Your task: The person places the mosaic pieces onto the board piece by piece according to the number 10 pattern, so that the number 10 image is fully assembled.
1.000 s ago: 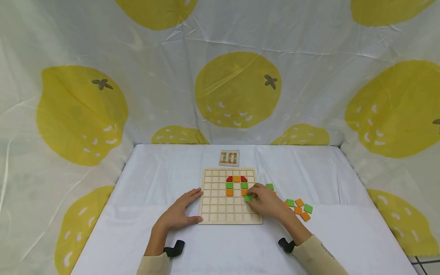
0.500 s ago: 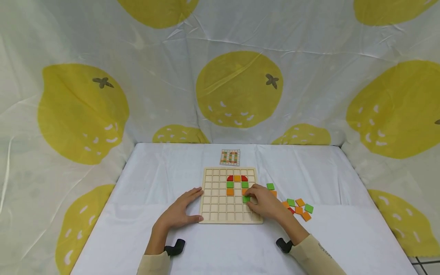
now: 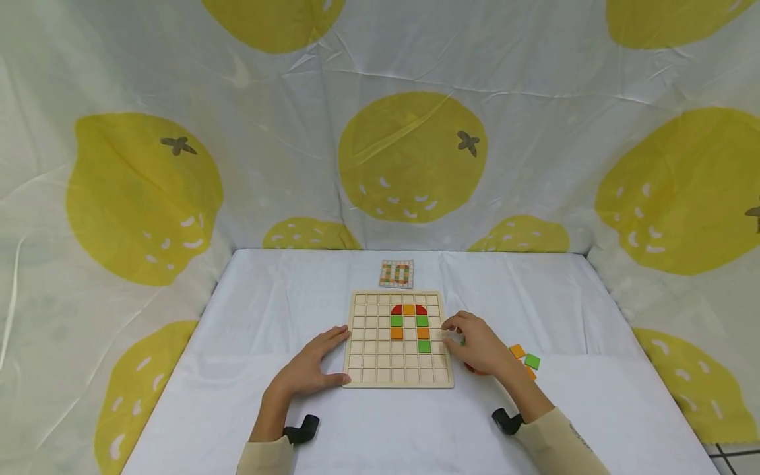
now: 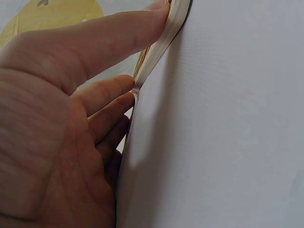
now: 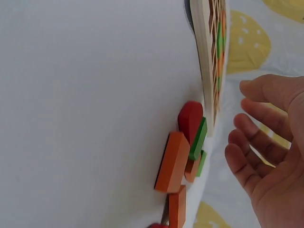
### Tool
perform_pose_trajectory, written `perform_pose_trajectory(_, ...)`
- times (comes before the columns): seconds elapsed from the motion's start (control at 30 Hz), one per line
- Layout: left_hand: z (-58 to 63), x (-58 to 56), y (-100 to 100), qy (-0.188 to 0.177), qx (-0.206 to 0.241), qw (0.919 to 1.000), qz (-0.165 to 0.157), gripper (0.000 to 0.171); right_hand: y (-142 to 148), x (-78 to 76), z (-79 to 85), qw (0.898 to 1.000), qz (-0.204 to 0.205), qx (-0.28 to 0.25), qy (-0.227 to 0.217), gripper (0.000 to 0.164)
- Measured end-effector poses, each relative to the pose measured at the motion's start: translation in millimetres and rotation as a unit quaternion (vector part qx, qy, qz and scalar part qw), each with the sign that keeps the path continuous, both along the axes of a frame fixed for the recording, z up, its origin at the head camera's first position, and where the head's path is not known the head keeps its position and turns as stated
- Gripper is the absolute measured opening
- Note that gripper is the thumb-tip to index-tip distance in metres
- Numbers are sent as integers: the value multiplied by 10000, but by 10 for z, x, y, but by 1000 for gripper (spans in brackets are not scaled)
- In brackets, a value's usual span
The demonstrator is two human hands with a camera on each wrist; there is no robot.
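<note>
A square wooden grid board lies on the white cloth. On it, red rounded, orange and green tiles form an arch whose right leg ends in a green tile. My left hand touches the board's left side with extended fingers and thumb; the left wrist view shows fingertips along the board's edge. Just off the right side hovers my right hand, fingers loosely bent and holding nothing. Below it in the right wrist view lie a red tile, an orange tile and a green tile.
Behind the board lies a small pattern card printed with coloured squares. More loose tiles, among them a green one and an orange one, are scattered right of the board, partly hidden by the right arm. A lemon-print curtain stands behind the table.
The green tile was set into the grid below the right orange tile and let go. My right hand then moved right, off the board, over the loose tiles. My left hand stayed put.
</note>
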State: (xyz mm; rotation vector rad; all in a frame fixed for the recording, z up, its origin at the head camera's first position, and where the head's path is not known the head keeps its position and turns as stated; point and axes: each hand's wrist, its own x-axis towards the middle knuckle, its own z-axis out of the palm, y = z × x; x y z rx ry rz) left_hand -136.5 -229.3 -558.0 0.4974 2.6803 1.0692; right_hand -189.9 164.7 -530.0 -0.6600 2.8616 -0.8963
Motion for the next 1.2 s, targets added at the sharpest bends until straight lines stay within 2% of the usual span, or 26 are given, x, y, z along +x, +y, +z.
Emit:
perform_pose_trajectory(0.27,-6,-2,-7,61,50,10000,-18,91,251,-51,35,9992,-395,7,25,24)
perform_pose_trajectory(0.53,-18,-4,-7,140,-7,9999,-31,91,388,-173,-19,9958,-830,137,-373,33)
perform_pose_trajectory(0.87,-21,-5,1,70,19,10000,-40,91,398,-297,-170,9939,-861,330,-608,39)
perform_pose_trajectory(1.2,-20,-4,-7,72,10,10000,-20,92,387,-323,-179,9957,-713,370,-464,34)
